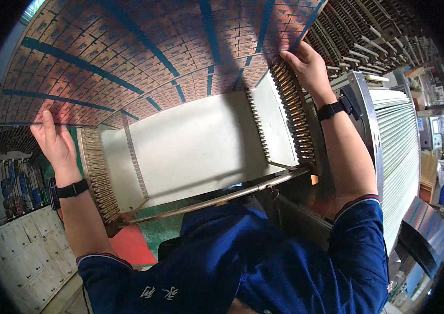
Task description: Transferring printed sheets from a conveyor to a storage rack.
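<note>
A large copper-coloured circuit board panel (143,63) with blue-green strips and a repeated small pattern is held up tilted by both my hands. My left hand (57,141) grips its lower left edge, with the thumb on the near side. My right hand (308,70) pinches the right edge near the lower corner. Below the panel stands a metal rack (216,197) with rows of coil-like slots along both sides. A plain pale sheet (195,141) fills its middle. More of the same copper pattern shows just under the panel's lower edge, partly hidden.
To the right, a stack of pale green-white sheets (397,141) stands next to a metal frame. Rows of rack slots (368,42) fill the upper right. Patterned panels (426,230) lean at the lower right. White lockers (28,240) stand at the lower left.
</note>
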Tool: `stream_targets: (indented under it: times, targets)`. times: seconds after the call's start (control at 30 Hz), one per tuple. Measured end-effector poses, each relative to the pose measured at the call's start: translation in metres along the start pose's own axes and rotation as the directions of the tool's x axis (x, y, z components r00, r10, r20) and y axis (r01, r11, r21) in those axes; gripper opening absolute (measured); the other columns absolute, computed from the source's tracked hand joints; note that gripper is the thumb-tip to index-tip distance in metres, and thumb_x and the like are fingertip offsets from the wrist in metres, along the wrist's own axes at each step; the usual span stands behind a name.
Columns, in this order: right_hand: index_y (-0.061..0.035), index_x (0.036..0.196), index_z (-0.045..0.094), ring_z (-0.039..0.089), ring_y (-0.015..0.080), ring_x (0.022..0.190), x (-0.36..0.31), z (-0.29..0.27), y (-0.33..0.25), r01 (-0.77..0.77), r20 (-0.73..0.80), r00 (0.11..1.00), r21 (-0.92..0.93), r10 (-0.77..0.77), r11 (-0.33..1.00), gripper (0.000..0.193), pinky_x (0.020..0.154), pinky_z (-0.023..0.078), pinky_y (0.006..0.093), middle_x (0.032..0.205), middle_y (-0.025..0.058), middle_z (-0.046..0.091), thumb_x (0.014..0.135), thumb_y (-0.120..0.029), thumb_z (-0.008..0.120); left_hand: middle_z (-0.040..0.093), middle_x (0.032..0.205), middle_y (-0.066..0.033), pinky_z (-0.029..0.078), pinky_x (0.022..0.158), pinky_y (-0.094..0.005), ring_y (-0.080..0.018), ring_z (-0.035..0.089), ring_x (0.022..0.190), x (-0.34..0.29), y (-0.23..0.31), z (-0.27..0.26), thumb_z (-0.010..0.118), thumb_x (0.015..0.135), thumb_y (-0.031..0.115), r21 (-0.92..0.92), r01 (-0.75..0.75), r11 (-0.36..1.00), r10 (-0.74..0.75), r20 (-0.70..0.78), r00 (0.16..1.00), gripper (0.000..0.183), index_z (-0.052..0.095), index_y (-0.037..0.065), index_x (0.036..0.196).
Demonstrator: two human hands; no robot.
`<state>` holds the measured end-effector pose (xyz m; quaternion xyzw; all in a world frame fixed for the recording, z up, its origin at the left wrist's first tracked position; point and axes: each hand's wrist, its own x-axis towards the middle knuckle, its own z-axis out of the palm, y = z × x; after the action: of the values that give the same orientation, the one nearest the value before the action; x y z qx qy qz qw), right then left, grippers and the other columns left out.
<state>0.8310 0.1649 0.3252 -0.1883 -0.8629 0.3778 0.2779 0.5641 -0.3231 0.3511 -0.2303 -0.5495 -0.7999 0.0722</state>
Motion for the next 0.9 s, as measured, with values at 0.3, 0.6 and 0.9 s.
stream_targets:
  times: [0.3,0.6,0.9]
  targets:
    - [0.0019,0.115,0.058,0.06,0.011,0.089,-0.019,-0.026,-0.003,0.063,-0.227,0.971,-0.07,-0.077,0.996,0.031,0.081,0.049,0.0238,0.099,0.005,0.065,0.09,-0.013,0.069,0.058,0.112,-0.011,0.052,0.089,-0.0441,-0.0228,0.058,0.104,0.003,-0.005,-0.007,0.059,0.095,0.012,-0.058,-0.083,0.995,0.083,-0.009,0.997,0.018,0.048,0.006,0.109]
    - [-0.0012,0.111,0.063,0.063,0.0198,0.09,-0.016,-0.005,-0.012,-0.029,-0.113,0.994,-0.28,-0.002,0.959,0.03,0.082,0.048,0.0304,0.103,0.0143,0.067,0.093,-0.025,0.063,0.059,0.117,-0.0154,0.053,0.089,-0.0458,-0.0256,0.058,0.108,-0.007,0.008,-0.002,0.056,0.096,0.009,-0.004,0.014,1.0,-0.014,0.011,1.0,0.018,0.05,0.0,0.112]
    - [-0.0028,0.106,0.065,0.066,0.02,0.088,-0.069,-0.054,-0.034,-0.259,-0.219,0.957,-0.332,0.192,0.907,0.025,0.079,0.05,0.0318,0.095,0.0126,0.069,0.092,-0.023,0.062,0.053,0.13,-0.0146,0.039,0.106,-0.0372,-0.0226,0.051,0.122,-0.013,-0.002,-0.015,0.053,0.099,0.014,0.003,0.043,0.999,-0.043,0.091,0.995,0.017,0.052,0.003,0.112]
